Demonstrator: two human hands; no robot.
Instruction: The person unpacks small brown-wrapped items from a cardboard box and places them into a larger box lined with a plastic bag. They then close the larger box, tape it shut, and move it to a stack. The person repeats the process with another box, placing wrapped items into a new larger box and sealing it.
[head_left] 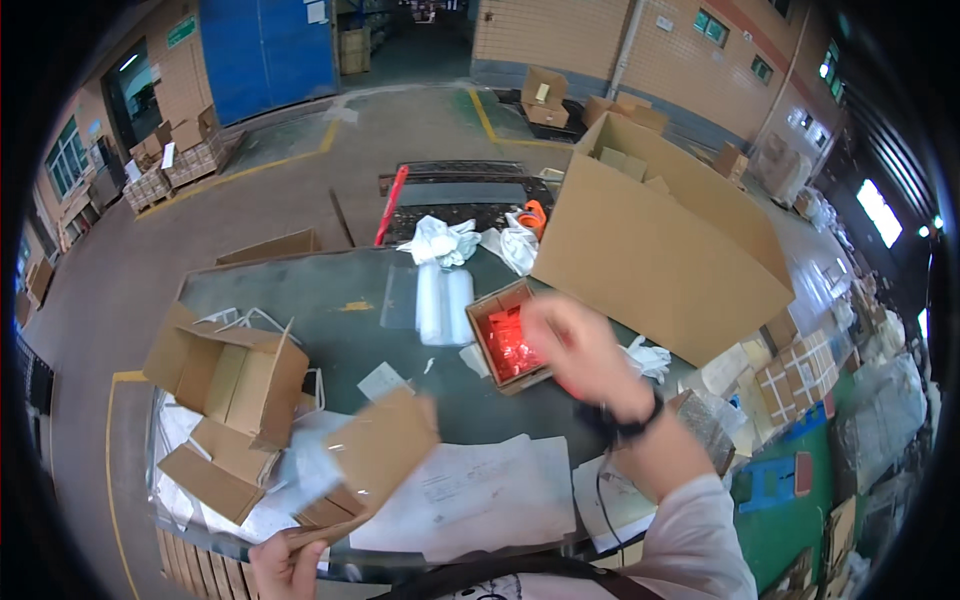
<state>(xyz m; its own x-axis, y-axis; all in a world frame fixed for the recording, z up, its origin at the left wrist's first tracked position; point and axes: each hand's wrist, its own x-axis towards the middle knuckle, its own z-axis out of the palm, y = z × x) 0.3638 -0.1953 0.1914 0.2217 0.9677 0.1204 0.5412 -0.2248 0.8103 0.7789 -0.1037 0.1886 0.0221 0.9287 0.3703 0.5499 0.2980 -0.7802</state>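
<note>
My left hand [285, 565] grips the lower edge of a small open cardboard box [385, 450], which is tilted and blurred by motion above the table's near side. My right hand [580, 345], with a dark band on its wrist, is over the right side of a small cardboard carton [478, 330]. Inside that carton lie shiny red packets [508, 340]. A bit of red also shows just below the right hand. Motion smears the right fingers, so whether they hold anything cannot be told.
A large cardboard box [650, 250] stands at the table's far right. Clear plastic rolls [443, 305] and crumpled white plastic [440, 240] lie beyond the middle. On the left is an open carton [235, 375]; paper sheets [470, 500] cover the near edge of the green table [340, 285].
</note>
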